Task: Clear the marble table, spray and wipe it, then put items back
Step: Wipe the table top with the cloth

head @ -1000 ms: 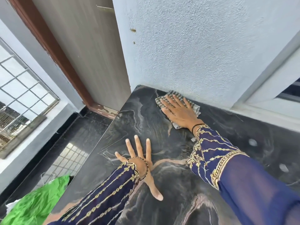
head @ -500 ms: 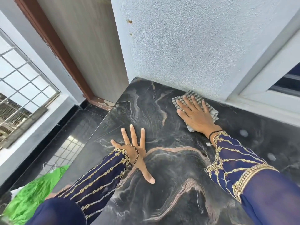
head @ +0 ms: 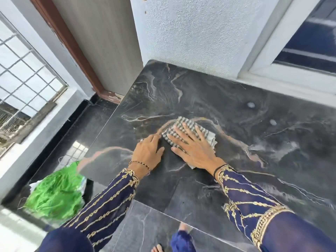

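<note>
The black, tan-veined marble worktop (head: pixel 227 99) carries a grey-and-white checked cloth (head: pixel 183 124) near its middle. The right hand (head: pixel 194 150) presses it flat, grip released. The left hand (head: pixel 148 151), likewise unclenched, touches its 8 o'clock edge. Soft and light, it should bunch easily; pinch its free 4 o'clock corner.

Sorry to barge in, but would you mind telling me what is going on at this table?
A person is wiping the dark marble table with a checked cloth. The right hand presses flat on the cloth, fingers straight. The left hand rests on the marble beside it, at the cloth's left edge. Pale spots show farther right on the marble, and a green bag lies on the floor.
</note>
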`<control>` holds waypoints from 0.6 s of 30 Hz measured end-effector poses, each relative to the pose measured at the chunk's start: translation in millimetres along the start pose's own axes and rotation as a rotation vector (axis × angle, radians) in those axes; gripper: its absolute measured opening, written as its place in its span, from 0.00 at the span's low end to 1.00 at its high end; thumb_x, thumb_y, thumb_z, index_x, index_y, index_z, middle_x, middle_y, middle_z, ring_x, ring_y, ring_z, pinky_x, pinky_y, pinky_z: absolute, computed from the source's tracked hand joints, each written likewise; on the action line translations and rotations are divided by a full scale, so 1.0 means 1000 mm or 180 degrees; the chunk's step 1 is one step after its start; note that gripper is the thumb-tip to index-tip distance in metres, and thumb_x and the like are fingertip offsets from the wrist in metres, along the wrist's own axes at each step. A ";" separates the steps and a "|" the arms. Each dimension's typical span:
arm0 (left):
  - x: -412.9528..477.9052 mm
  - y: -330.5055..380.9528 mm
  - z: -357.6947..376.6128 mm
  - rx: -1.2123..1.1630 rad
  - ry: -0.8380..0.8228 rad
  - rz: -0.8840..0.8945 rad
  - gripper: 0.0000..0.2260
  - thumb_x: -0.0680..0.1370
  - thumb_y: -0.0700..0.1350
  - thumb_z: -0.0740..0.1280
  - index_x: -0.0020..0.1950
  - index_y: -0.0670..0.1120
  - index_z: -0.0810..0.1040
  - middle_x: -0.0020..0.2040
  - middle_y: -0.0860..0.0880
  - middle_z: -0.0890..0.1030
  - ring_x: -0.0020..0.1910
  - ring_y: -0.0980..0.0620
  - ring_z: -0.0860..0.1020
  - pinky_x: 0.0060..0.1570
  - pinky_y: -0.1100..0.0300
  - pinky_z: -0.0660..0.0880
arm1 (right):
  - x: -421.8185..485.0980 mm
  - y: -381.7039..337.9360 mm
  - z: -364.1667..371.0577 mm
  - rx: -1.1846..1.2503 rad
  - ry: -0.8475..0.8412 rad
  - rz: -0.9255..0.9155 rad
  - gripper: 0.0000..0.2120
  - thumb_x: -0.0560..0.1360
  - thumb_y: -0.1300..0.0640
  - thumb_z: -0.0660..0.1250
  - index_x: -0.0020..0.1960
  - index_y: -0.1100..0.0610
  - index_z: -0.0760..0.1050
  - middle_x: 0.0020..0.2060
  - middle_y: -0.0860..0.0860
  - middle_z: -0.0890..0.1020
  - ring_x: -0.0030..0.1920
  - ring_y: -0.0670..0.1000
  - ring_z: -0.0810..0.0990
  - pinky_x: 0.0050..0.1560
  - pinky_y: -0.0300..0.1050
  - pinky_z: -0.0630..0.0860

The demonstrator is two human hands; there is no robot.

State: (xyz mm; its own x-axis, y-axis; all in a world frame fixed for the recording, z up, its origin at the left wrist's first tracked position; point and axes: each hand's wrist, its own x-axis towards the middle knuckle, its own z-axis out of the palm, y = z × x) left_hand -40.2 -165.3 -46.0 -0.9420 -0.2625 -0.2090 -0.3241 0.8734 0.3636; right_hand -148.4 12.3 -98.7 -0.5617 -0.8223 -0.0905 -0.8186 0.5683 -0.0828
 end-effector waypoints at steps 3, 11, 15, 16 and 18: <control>-0.050 -0.001 0.009 -0.0212 0.0475 0.0095 0.15 0.77 0.40 0.63 0.64 0.41 0.73 0.61 0.43 0.78 0.60 0.40 0.76 0.60 0.48 0.72 | -0.040 -0.042 0.008 0.0124 -0.0068 -0.0189 0.27 0.83 0.35 0.43 0.81 0.38 0.51 0.82 0.44 0.50 0.82 0.53 0.43 0.80 0.64 0.45; -0.124 -0.001 0.022 -0.0316 0.0481 0.0066 0.17 0.77 0.42 0.64 0.66 0.42 0.72 0.62 0.45 0.77 0.59 0.43 0.75 0.61 0.50 0.71 | -0.126 -0.113 0.020 0.0102 -0.0124 -0.0856 0.23 0.85 0.38 0.47 0.79 0.37 0.53 0.82 0.44 0.54 0.82 0.54 0.44 0.79 0.64 0.45; -0.136 0.009 0.022 -0.0316 0.0482 0.0197 0.17 0.77 0.42 0.64 0.65 0.41 0.72 0.62 0.44 0.77 0.59 0.43 0.76 0.61 0.50 0.72 | -0.171 -0.096 0.025 0.0059 -0.0169 -0.0930 0.24 0.86 0.39 0.45 0.81 0.36 0.48 0.82 0.43 0.49 0.82 0.52 0.43 0.79 0.64 0.45; -0.137 0.011 0.022 -0.0292 0.0496 0.0246 0.16 0.77 0.42 0.64 0.65 0.41 0.73 0.61 0.44 0.77 0.59 0.43 0.76 0.61 0.50 0.72 | -0.181 -0.089 0.026 0.0080 -0.0195 -0.0864 0.24 0.86 0.39 0.45 0.81 0.37 0.48 0.82 0.43 0.49 0.82 0.51 0.43 0.79 0.64 0.46; -0.135 0.018 0.023 -0.0260 0.0487 0.0318 0.16 0.77 0.42 0.64 0.64 0.41 0.73 0.60 0.45 0.78 0.58 0.44 0.76 0.61 0.51 0.72 | -0.193 -0.073 0.025 0.0104 -0.0226 -0.0664 0.25 0.86 0.38 0.45 0.81 0.38 0.48 0.82 0.42 0.49 0.82 0.50 0.42 0.78 0.63 0.47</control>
State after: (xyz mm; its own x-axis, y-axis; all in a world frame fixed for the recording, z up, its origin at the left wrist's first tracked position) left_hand 83.6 -104.9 -32.5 -0.9701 -0.2410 -0.0300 -0.2284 0.8637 0.4494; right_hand 22.4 130.4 -100.4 -0.3698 -0.9189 -0.1376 -0.9113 0.3876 -0.1392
